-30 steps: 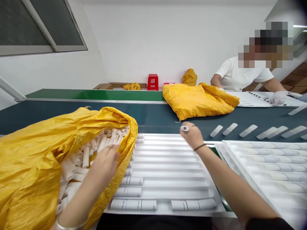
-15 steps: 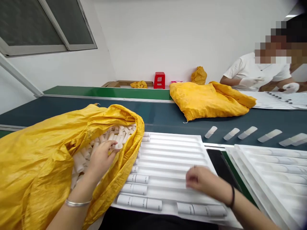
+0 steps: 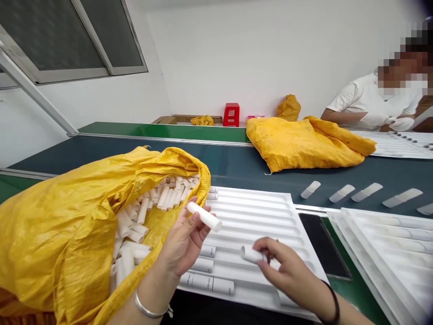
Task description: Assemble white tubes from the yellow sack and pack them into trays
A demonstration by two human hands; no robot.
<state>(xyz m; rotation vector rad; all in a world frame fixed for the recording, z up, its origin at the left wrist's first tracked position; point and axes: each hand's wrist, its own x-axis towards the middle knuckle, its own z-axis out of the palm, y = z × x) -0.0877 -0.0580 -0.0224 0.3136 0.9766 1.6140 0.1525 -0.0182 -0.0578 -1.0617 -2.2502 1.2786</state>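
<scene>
Pinching a white tube (image 3: 208,219) between thumb and fingers, the left hand (image 3: 181,248) is partly closed above the left part of the tray (image 3: 250,207). The right hand (image 3: 294,275) is curled, gripping a second tube (image 3: 248,253) above the tray, toward its near right corner. A loose pinch could let the first tube slip; lowering the second at a steep angle could knock the partly hidden tube (image 3: 286,299) at the near edge. The sack (image 3: 67,194) and left forearm hide the tray's left edge. Fingers appear to cover the second tube's far end.
</scene>
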